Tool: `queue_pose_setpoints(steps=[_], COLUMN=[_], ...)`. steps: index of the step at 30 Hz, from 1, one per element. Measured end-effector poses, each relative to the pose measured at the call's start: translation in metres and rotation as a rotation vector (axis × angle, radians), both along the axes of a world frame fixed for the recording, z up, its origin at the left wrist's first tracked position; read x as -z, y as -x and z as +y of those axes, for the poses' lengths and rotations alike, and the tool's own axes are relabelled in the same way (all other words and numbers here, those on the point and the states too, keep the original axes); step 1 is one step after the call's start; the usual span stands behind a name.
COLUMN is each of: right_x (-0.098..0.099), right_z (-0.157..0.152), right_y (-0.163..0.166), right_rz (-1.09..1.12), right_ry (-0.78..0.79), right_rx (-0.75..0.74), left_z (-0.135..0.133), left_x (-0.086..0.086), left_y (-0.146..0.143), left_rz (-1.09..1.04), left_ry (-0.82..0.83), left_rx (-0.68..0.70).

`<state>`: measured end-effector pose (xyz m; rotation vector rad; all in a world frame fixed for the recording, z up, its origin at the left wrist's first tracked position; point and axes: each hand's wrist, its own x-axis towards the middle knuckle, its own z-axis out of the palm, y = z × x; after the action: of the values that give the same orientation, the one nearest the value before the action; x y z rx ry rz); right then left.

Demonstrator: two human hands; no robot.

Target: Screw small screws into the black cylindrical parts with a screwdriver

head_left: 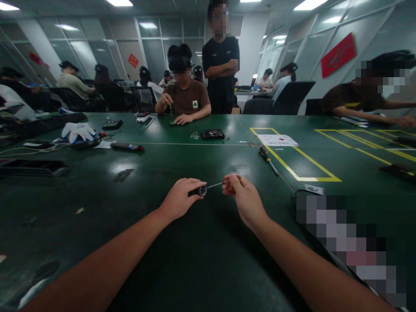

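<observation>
We hold our two hands close together above the dark green worktop (208, 268), near its middle. Our left hand (180, 200) is clenched around a short black screwdriver handle (199, 190), and the round end of the handle points to the right. A thin metal bit (214, 185) goes from this end toward our right hand (244, 198). The fingertips (229, 183) of the right hand pinch the far end of the bit, so both hands are grasping the same tool, just above the worktop and not resting on it.

Farther on the worktop we see a yellow-handled screwdriver (267, 157) lying beside a frame of yellow tape lines (294, 171), and a white paper sheet (277, 139) lies inside this frame. A black device (212, 134) lies near the middle, and white gloves (78, 131) lie at the left side. Across from us, a seated person in a brown shirt (185, 97) works with both hands on a small object, and another person stands behind with folded arms.
</observation>
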<state>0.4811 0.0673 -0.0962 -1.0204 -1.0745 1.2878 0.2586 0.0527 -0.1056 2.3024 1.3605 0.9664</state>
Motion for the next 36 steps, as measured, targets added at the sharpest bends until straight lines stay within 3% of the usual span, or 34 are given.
queue_pose_setpoints(steps=[3,5,12,23,30,36], right_x=[0.001,0.0,0.0,-0.007,-0.016,-0.009], right_z=[0.007,0.01,0.004,-0.007,-0.015,-0.01], right_y=[-0.006,-0.009,-0.002,0.001,0.001,0.001], right_rz=[0.14,0.186,0.086,-0.186,-0.236,-0.145], right_ry=[0.166,0.173,-0.037,-0.251,-0.298,-0.222], right_rx=[-0.124,-0.125,0.033,-0.038,-0.183,-0.047], left_z=[0.001,0.002,0.0,-0.001,0.002,0.001], left_x=[-0.001,0.0,0.0,-0.002,0.001,-0.001], left_y=[0.001,0.001,0.001,-0.001,-0.001,0.001], left_rz=[-0.029,-0.041,-0.037,-0.036,-0.029,-0.019], left_ry=[-0.019,-0.029,-0.011,-0.002,-0.01,-0.001], left_rx=[-0.022,-0.041,-0.055,-0.079,-0.089,-0.092])
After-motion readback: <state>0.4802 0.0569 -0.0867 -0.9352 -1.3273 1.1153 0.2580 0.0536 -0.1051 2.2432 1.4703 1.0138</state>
